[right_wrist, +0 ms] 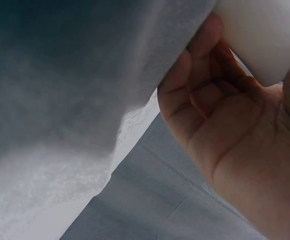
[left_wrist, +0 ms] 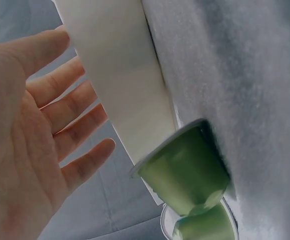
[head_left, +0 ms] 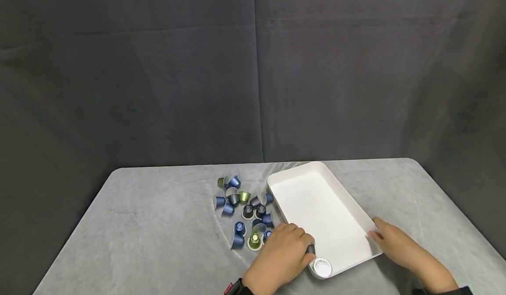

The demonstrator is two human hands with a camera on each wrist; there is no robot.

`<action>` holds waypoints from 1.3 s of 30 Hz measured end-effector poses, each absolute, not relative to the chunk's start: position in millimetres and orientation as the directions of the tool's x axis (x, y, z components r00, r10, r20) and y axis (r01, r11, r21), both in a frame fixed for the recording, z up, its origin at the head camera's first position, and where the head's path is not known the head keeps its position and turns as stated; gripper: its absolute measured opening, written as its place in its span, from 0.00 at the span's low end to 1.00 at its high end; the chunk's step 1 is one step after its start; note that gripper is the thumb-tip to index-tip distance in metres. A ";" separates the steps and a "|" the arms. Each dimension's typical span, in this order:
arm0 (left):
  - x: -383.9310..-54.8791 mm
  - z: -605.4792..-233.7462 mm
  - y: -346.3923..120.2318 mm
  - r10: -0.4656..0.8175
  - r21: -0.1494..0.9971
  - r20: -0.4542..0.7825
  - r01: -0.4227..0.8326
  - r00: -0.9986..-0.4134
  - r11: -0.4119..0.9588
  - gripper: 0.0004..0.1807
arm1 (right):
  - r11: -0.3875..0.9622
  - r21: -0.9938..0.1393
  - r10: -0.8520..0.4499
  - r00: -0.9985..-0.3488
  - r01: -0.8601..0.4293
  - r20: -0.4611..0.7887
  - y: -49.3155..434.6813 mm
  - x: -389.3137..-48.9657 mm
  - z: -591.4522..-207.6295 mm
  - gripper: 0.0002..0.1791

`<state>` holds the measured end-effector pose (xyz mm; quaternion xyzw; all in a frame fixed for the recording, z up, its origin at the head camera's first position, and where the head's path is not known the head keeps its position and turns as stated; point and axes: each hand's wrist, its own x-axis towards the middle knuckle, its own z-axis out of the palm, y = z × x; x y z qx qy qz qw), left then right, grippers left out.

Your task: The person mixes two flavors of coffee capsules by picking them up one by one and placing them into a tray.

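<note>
A shallow white tray (head_left: 321, 207) lies slanted on the table. My left hand (head_left: 281, 253) is over its near left edge, a dark coffee capsule (head_left: 311, 249) between thumb and index finger. In the left wrist view, the other fingers of this hand (left_wrist: 72, 100) are loosely extended, and the tray wall (left_wrist: 117, 75) hides the capsule. Another capsule (head_left: 322, 268) shows its silvery lid at the tray's near left corner. With thumb over the rim and fingers outside, my right hand (head_left: 399, 244) grips the tray's near right corner (right_wrist: 264, 40).
Left of the tray, several blue capsules (head_left: 228, 209), dark capsules (head_left: 247, 211) and green capsules (head_left: 254, 240) lie scattered on the grey table (head_left: 158, 224). Close beside the tray wall, the left wrist view shows a green capsule (left_wrist: 184, 170). A grey curtain (head_left: 197, 88) hangs behind the table.
</note>
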<state>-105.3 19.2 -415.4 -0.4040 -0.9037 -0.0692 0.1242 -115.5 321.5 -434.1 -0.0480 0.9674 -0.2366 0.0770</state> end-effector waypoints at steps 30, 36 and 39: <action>-144.4 -400.5 -48.1 0.474 0.422 0.180 0.503 -0.862 0.754 0.18 | 0.881 -0.469 -0.128 -0.986 -0.062 -0.109 319.3 -113.6 -435.2 0.06; -153.4 -400.4 -72.5 0.373 0.477 0.202 0.423 -0.906 0.770 0.17 | 0.881 -0.470 -0.124 -0.984 -0.050 -0.128 318.9 -114.0 -433.9 0.07; -157.6 -401.9 -83.3 0.317 0.476 0.202 0.375 -0.927 0.796 0.16 | 0.883 -0.467 -0.125 -0.984 -0.051 -0.129 319.2 -113.6 -433.8 0.07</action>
